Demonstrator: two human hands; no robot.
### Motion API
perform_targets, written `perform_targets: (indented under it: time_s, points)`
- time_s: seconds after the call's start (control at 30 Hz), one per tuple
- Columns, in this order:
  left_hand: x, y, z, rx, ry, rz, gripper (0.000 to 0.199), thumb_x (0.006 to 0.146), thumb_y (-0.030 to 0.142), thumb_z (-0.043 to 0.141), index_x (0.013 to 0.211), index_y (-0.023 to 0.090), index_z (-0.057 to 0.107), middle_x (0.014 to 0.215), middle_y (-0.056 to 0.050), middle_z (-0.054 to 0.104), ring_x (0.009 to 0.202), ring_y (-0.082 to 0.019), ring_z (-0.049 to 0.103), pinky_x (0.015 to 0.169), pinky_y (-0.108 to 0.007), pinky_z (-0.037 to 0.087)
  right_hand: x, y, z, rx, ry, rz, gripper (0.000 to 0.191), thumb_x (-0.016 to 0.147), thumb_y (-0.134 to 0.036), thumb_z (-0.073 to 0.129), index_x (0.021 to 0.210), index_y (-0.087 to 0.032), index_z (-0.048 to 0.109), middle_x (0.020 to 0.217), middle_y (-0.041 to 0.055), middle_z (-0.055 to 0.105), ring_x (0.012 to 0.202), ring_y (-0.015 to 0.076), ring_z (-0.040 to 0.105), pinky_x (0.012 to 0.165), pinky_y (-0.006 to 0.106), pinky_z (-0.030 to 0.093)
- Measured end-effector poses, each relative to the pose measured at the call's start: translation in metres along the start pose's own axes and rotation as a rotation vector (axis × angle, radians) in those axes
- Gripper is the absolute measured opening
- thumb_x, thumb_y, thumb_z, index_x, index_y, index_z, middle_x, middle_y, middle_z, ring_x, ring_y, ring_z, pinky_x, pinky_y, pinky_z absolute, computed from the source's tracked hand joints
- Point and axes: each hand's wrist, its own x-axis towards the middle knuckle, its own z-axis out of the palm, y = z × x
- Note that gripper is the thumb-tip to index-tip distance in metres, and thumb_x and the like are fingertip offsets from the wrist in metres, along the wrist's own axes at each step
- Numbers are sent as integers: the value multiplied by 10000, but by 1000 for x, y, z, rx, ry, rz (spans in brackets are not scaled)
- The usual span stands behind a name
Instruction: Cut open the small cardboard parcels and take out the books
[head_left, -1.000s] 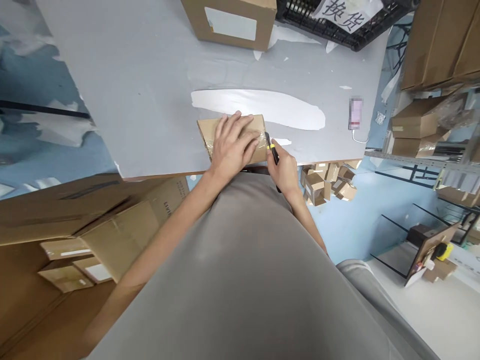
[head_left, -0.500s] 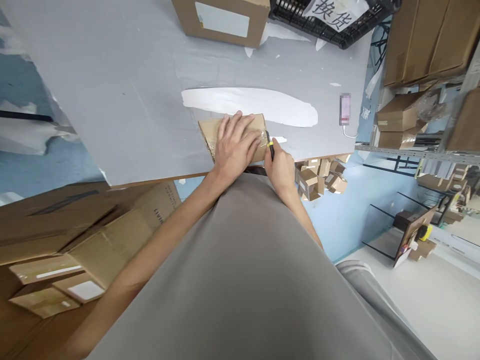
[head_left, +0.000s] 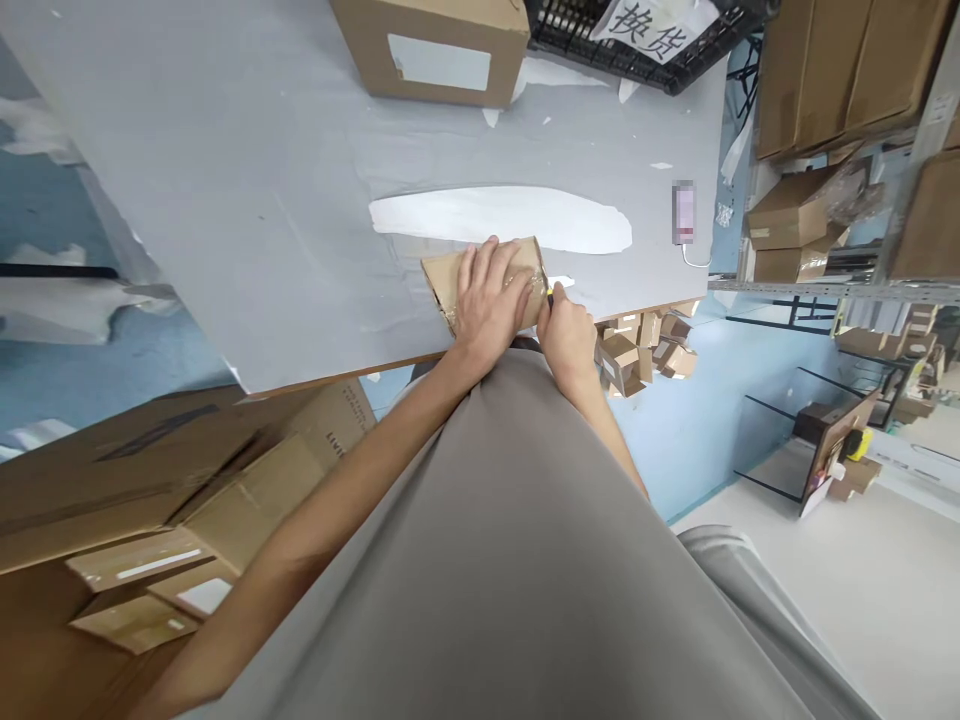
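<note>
A small taped cardboard box (head_left: 442, 277) lies at the near edge of the grey table. My left hand (head_left: 487, 305) rests flat on top of it, fingers stretched out and pressing it down. In my right hand (head_left: 568, 337) is a box cutter (head_left: 551, 294) with a black and yellow handle, held against the right side of the box. The blade is hidden from view. Just beyond the box, a long strip of white paper (head_left: 502, 215) lies on the table, partly behind my left fingertips.
A larger cardboard box (head_left: 442, 60) and a black plastic crate (head_left: 645, 45) with a paper sign stand at the back. A blurred phone-like device (head_left: 684, 213) with a cable lies at the right. Big cartons (head_left: 262, 500) fill the lower left; small boxes (head_left: 637, 350) lie on the floor right.
The small box and my left hand have shifted slightly right and turned a little. My right hand has drawn the box cutter down along the box's right side, closer to me.
</note>
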Motion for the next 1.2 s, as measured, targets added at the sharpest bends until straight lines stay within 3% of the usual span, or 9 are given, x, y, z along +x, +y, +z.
perform_targets:
  time_s: [0.3,0.63,0.97,1.2]
  points:
    - [-1,-3,2,-68,22,5,424,1173,556,517,1461,324,723,1742,-70,626,1758,-339,406,1514,-649,166,-9,0,1,-21,-45,29,464,1217,-223,357,1618,-115,563,1289,245,839,1204,370,829,1022,462,629]
    - [-4,-8,4,-60,22,-4,372,1166,530,551,1417,335,744,1756,-63,607,1752,-350,410,1505,-670,155,-16,10,3,-26,-111,47,475,1228,-259,376,1655,-142,548,1290,235,849,1213,360,831,1017,429,623]
    - [-8,-6,1,32,27,-9,416,1189,549,468,1397,344,764,1754,-56,608,1748,-322,419,1508,-642,146,-26,25,-10,-53,-188,-22,558,1233,-262,405,1775,-142,459,1295,226,858,1211,361,835,1024,429,615]
    - [-8,-3,0,43,35,-36,441,1176,583,499,1467,345,731,1748,-67,612,1753,-318,408,1510,-617,132,-3,29,-4,-3,-121,-118,589,1242,-281,347,1815,-156,393,1367,210,847,1231,336,822,1047,400,594]
